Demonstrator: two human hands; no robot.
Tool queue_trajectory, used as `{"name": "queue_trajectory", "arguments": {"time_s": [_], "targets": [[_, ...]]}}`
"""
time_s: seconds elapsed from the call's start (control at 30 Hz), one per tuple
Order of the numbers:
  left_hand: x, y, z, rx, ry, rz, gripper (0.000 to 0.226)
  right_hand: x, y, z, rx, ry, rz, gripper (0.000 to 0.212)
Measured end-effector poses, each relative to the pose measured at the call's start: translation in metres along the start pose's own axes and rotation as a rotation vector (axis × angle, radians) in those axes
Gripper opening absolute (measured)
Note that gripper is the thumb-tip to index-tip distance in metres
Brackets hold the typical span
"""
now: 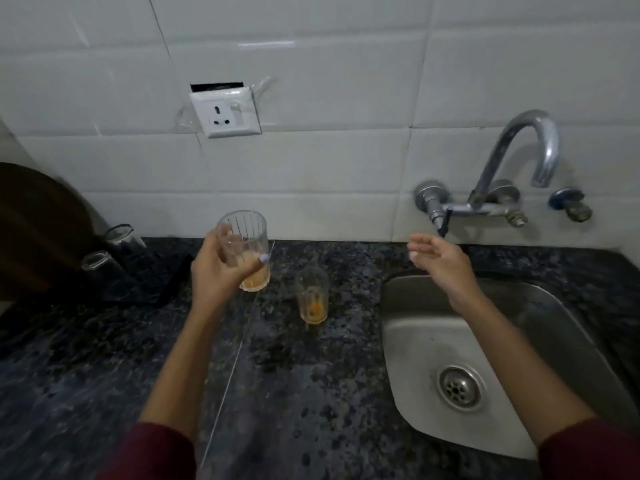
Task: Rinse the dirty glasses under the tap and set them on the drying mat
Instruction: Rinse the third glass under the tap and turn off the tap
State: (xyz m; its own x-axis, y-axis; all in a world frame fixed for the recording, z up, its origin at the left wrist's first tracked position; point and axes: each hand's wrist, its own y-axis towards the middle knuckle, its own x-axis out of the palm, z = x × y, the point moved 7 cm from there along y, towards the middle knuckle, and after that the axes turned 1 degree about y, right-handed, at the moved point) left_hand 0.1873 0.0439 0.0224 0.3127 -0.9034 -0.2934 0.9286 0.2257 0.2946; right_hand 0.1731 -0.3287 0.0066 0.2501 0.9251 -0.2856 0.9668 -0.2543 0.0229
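My left hand (pixel 216 271) grips a ribbed clear glass (pixel 247 237) with orange dregs in its bottom, held above the counter left of centre. A second dirty glass (pixel 312 296) with orange residue stands upright on the counter to its right. My right hand (pixel 438 261) hovers open over the sink's back left corner, just below the tap's black lever (pixel 444 221). The curved metal tap (pixel 519 150) comes out of the wall above the sink (pixel 415 327); no water runs. On a black drying mat (pixel 166 278) at the left stand two upturned glasses (pixel 114 247).
The speckled dark stone counter (pixel 104 375) runs across the front. A wall socket (pixel 225 112) sits on the white tiles above the glasses. A brown round board (pixel 38 230) leans at the far left. A second valve (pixel 571 204) is right of the tap.
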Motion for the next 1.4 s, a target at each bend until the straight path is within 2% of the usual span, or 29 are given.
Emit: {"name": "queue_trajectory", "arguments": {"time_s": [0.07,0.17,0.23,0.3,0.4,0.47,0.53,0.63,0.77,0.83,0.9,0.97,1.03,1.13,1.2,1.27,1.33,1.4], "targets": [[0.014,-0.006,0.035,0.048,-0.055,-0.045,0.089,-0.025,0.019,0.003,-0.065,-0.259,0.151,0.037],[0.061,-0.025,0.071,0.066,-0.132,-0.173,0.077,-0.043,0.05,0.0,-0.077,-0.537,0.227,0.042],[0.102,-0.041,0.084,0.046,-0.18,-0.28,0.071,-0.047,0.07,-0.004,-0.03,-0.601,0.235,0.056],[0.142,-0.055,0.085,0.011,-0.205,-0.379,0.071,-0.045,0.085,-0.005,0.002,-0.672,0.233,0.061],[0.187,-0.066,0.067,-0.081,-0.25,-0.507,0.08,-0.04,0.092,-0.005,-0.02,-0.719,0.243,0.046],[0.211,-0.069,0.055,-0.144,-0.273,-0.574,0.086,-0.038,0.092,-0.005,-0.038,-0.711,0.23,0.045],[0.229,-0.071,0.04,-0.209,-0.297,-0.608,0.083,-0.035,0.091,-0.009,-0.081,-0.771,0.198,0.048],[0.248,-0.074,0.023,-0.313,-0.317,-0.664,0.07,-0.027,0.087,-0.02,-0.156,-0.883,0.156,0.04],[0.266,-0.076,0.013,-0.347,-0.31,-0.744,0.063,-0.028,0.085,-0.016,-0.201,-0.888,0.044,0.043],[0.278,-0.078,0.013,-0.335,-0.304,-0.799,0.065,-0.041,0.072,-0.005,-0.222,-0.694,-0.004,0.049],[0.293,-0.082,0.017,-0.303,-0.301,-0.865,0.068,-0.063,0.048,0.005,-0.27,-0.47,0.087,0.045],[0.309,-0.088,0.023,-0.257,-0.293,-0.927,0.063,-0.086,0.018,0.02,-0.314,-0.37,0.192,0.032],[0.325,-0.096,0.032,-0.2,-0.281,-0.997,0.061,-0.102,-0.01,0.033,-0.338,-0.364,0.178,0.032],[0.346,-0.107,0.048,-0.114,-0.276,-1.097,0.06,-0.108,-0.033,0.047,-0.287,-0.514,-0.024,0.041],[0.357,-0.112,0.058,-0.063,-0.267,-1.152,0.057,-0.105,-0.038,0.055,-0.279,-0.651,-0.163,0.033],[0.365,-0.113,0.065,-0.023,-0.261,-1.197,0.06,-0.109,-0.038,0.06,-0.254,-0.661,-0.173,0.019],[0.371,-0.107,0.064,-0.058,-0.272,-1.14,0.065,-0.12,-0.036,0.06,-0.187,-0.558,-0.076,0.008],[0.37,-0.095,0.055,-0.125,-0.283,-0.928,0.058,-0.13,-0.032,0.057,-0.132,-0.425,0.057,0.004]]}}
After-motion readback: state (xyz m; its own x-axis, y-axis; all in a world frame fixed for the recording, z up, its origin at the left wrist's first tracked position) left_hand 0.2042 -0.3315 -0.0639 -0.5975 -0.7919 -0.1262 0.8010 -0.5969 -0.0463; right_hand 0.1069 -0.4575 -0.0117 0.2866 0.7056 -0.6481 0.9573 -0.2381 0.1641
